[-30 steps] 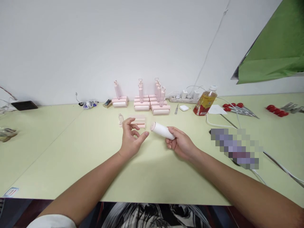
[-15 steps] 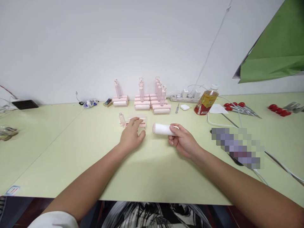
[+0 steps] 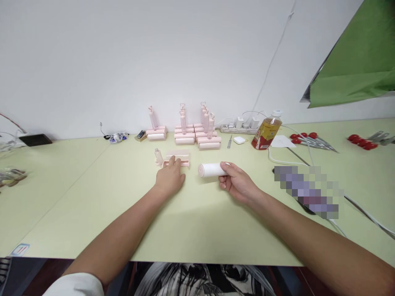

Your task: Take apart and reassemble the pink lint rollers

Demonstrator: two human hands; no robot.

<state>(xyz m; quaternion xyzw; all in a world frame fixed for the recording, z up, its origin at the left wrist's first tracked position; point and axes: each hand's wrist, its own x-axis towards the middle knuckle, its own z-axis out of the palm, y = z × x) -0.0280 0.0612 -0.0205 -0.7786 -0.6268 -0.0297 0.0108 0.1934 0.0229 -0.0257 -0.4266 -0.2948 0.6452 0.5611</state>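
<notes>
A white lint roller refill (image 3: pixel 211 169) with a pink end ring is in my right hand (image 3: pixel 239 181), thumb on top and fingers curled beneath, just above the table. My left hand (image 3: pixel 169 176) lies over an opened pink lint roller case (image 3: pixel 184 163), its fingers stretched onto the near edge. The case's raised pale pink cover (image 3: pixel 177 155) stands behind the fingers, which partly hide the tray. Close by on the left is a translucent pink handle (image 3: pixel 158 156), tilted.
Behind stand several pink lint rollers (image 3: pixel 210 142) with upright handles. Further right are a screwdriver (image 3: pixel 229 142), a power strip (image 3: pixel 236 129), a drink bottle (image 3: pixel 267 131) and red-handled tools (image 3: pixel 314 142). A pixelated object (image 3: pixel 305 191) with cables lies beside my right forearm.
My left hand has lowered onto the case and its fingers have straightened. My right hand keeps hold of the refill, its near end tipped slightly down. The view has shifted a little.
</notes>
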